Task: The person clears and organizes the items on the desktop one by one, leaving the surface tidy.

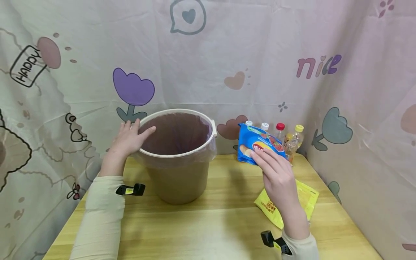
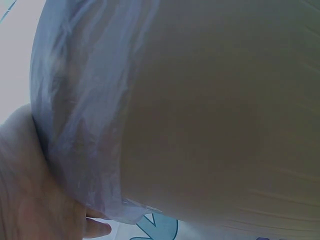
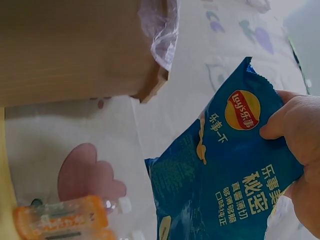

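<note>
My right hand point(image 1: 277, 177) grips a blue Lay's potato chip bag point(image 1: 253, 135) in the air, to the right of a brown trash bin point(image 1: 178, 180). In the right wrist view the thumb presses the chip bag point(image 3: 215, 165) near its round logo. The bin has a white rim and a clear plastic liner point(image 1: 212, 150) folded over it. At the bin's left side my left hand point(image 1: 128, 139) rests against the rim, thumb and fingers spread. The left wrist view shows this hand point(image 2: 35, 185) beside the liner point(image 2: 90, 100), with most fingers hidden.
A yellow packet point(image 1: 307, 196) lies on the wooden table point(image 1: 195, 231) under my right forearm. Behind the chip bag stand several bottles, among them a yellow-capped bottle point(image 1: 294, 139) and a red-capped bottle point(image 1: 280, 127). Printed cloth point(image 1: 195, 72) hangs around the table.
</note>
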A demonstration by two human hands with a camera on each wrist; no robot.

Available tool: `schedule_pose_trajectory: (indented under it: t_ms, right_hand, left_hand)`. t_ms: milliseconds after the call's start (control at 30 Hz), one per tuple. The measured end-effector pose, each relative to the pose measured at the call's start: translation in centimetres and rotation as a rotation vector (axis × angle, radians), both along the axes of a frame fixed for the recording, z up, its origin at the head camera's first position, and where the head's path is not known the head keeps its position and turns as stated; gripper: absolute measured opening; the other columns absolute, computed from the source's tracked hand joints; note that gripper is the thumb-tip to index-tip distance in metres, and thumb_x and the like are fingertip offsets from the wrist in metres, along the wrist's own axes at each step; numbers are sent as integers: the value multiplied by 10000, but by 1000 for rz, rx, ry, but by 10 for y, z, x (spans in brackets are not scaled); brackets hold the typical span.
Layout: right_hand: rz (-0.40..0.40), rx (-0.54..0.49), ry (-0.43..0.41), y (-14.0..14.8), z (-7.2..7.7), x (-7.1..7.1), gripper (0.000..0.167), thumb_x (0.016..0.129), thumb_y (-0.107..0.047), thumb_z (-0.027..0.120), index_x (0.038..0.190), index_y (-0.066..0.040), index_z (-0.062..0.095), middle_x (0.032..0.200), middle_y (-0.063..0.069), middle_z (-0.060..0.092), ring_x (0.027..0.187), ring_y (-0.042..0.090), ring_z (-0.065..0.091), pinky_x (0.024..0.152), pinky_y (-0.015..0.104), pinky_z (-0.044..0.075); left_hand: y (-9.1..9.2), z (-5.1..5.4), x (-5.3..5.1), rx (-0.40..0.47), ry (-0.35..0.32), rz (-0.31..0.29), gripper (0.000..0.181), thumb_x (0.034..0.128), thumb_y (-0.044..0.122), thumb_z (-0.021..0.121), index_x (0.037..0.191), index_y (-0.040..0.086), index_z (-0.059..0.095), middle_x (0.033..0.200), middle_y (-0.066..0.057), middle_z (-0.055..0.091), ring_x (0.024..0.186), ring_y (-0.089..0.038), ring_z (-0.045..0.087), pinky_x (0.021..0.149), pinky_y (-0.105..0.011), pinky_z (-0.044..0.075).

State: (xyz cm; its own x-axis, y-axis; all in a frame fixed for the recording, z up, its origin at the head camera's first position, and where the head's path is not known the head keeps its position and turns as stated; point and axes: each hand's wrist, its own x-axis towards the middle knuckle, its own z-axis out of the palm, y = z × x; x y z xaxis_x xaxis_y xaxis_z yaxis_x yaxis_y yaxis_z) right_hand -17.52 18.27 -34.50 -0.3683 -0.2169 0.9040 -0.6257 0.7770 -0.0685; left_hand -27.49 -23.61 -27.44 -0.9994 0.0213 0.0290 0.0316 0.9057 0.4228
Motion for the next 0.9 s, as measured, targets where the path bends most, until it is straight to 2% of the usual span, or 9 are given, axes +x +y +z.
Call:
schedule_pose_trajectory:
  t_ms: [100,200,333,700,900]
  right_hand:
    - [17,25,24,-4,7,-1,302,996,-124,531,1255,-165,682,1205,55,713,1169,289,625,1080,306,417]
    - [41,55,70,-9,15,-4,312,1037,-188,455,1239,-159,692,1185,53,722,1144,291,637,1034,350,452]
    - [71,95,120,-14,25,-5,314,1035,-141,452,1236,-146,693,1179,53,724,1120,297,649,962,407,476]
    - [117,189,193,-29,42,-8,303,1024,-155,476,1238,-133,688,1184,60,720,1117,288,654,938,433,485]
    - [156,248,231,-35,46,-13,301,1015,-211,501,1243,-142,685,1166,49,730,1123,275,655,933,450,492]
  left_hand:
    - [1,-1,0,0,-2,1,1031,900,785,189,1552,16,-31,1574,-350,-75,1453,-514,-153,1105,-753,38]
    - [1,-2,0,5,-4,2,1030,900,785,190,1553,21,-34,1574,-349,-76,1456,-506,-158,1099,-760,39]
    - [1,-1,0,15,-8,3,1028,901,782,192,1553,22,-35,1572,-352,-86,1457,-497,-170,1095,-765,35]
    - [-2,-2,-2,27,-12,6,1036,892,795,194,1555,37,-49,1577,-337,-104,1460,-484,-182,1095,-765,24]
    - [-1,-2,-1,26,-12,7,1034,893,793,193,1555,35,-43,1577,-334,-108,1460,-484,-181,1096,-764,25]
